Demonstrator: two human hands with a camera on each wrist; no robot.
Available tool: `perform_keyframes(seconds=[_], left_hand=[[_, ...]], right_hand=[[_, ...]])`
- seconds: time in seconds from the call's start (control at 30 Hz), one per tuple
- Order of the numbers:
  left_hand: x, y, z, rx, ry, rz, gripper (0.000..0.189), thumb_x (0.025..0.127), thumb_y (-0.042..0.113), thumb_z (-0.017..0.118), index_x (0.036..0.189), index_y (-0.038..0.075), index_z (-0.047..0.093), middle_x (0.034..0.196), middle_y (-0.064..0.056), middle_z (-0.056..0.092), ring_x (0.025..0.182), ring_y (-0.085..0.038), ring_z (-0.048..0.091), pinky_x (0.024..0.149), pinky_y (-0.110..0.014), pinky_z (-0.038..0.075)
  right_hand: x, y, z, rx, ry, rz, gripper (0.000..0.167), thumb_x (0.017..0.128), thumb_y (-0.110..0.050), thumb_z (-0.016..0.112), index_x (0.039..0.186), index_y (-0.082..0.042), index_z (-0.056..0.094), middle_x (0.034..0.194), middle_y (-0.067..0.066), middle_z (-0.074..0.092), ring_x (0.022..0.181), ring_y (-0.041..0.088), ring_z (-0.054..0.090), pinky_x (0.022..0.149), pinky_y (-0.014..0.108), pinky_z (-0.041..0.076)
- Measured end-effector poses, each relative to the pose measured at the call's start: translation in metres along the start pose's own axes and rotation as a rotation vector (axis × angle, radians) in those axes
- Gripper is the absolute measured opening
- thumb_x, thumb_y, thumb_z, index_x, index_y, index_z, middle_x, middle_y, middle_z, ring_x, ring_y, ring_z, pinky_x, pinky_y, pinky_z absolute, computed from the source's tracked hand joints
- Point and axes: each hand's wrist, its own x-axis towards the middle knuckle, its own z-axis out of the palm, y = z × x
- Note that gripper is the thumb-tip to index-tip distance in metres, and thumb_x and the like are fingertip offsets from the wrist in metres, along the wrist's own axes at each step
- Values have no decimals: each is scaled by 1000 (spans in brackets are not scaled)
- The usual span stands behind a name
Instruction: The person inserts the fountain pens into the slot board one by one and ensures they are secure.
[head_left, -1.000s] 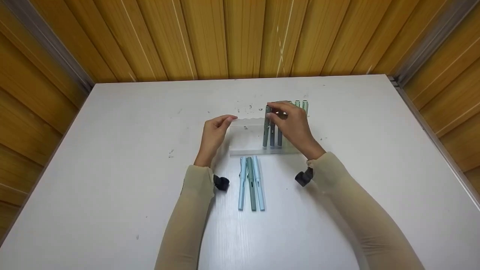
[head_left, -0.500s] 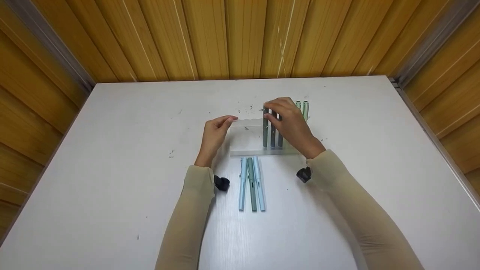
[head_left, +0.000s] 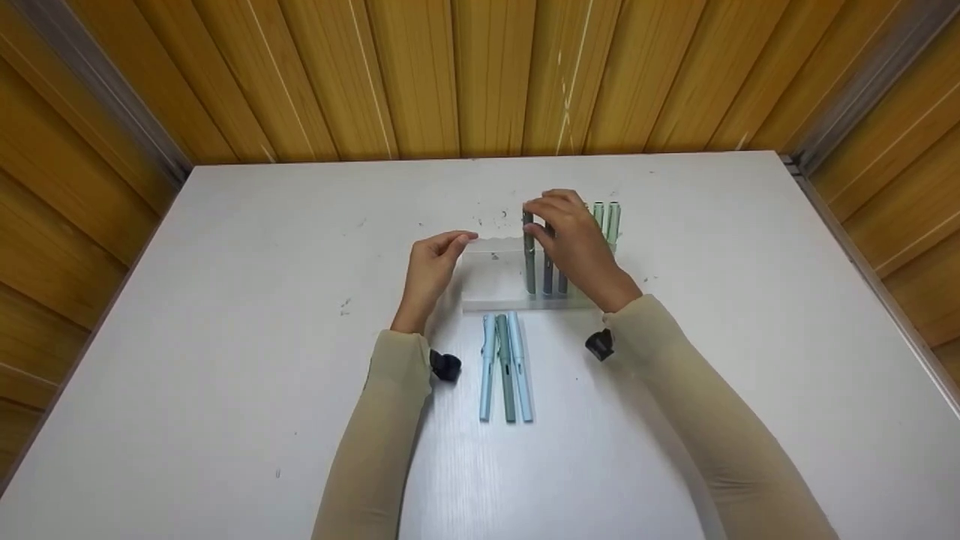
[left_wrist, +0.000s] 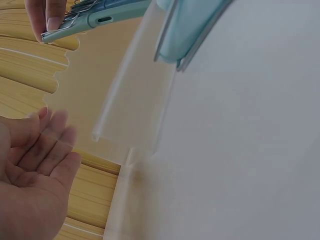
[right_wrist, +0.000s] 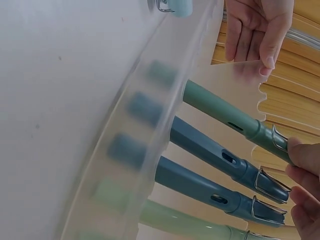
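A clear pen stand (head_left: pixel 491 277) with a scalloped top edge stands on the table. My left hand (head_left: pixel 430 274) pinches the upper left corner of its back panel between thumb and index finger. At the cap end, my right hand (head_left: pixel 574 240) pinches a dark green pen (right_wrist: pixel 215 107) with a wire clip. That pen stands nearly upright, its lower end behind the stand's frosted front lip. Beside it in the right wrist view are two dark blue pens (right_wrist: pixel 205 145) in the stand, then light green pens (right_wrist: pixel 185 225). My right hand partly hides this row in the head view.
Three pens lie side by side in front of the stand: a light blue one (head_left: pixel 487 375), a green one (head_left: pixel 507 375) and another light blue one (head_left: pixel 523 375). The white table (head_left: pixel 225 337) ends at wood-look panel walls (head_left: pixel 420 82).
My right hand has shifted slightly left, tipping the top of the green pen left. More of the light green pens shows behind the hand. My left hand keeps its pinch on the corner.
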Motion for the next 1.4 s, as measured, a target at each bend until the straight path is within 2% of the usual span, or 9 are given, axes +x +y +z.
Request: perform_keyframes(seconds=[0.57,0.8,1.03,1.4], left_hand=[[1,2,0,10,4,-9,26,96,25,59,110,7,72,118,-9,69,120,-20,59,104,-38,45],[0,2,-1,39,6,5,25,97,23,58,109,7,73,118,-9,69,121,-20,59,104,-38,45],[0,1,-1,28,3,-3,26,96,24,59,109,6,72,118,-9,69,120,-20,59,104,-37,45],[1,3,-2,31,5,-22,27,96,25,59,110,6,72,118,-9,69,119,-20,60,103,-37,46]], right_hand=[[2,6,-1,0,1,72,30,92,-17,66,120,-8,66,122,7,67,127,25,48,108,39,41],[0,8,3,-4,31,46,34,92,-16,66,125,-8,63,124,8,65,127,25,48,109,39,40],[-3,8,4,5,65,32,44,91,-17,68,132,-9,57,131,8,61,129,25,47,110,38,39],[-11,3,2,94,127,-2,36,91,-12,67,126,-6,62,123,10,64,119,24,54,103,35,46]])
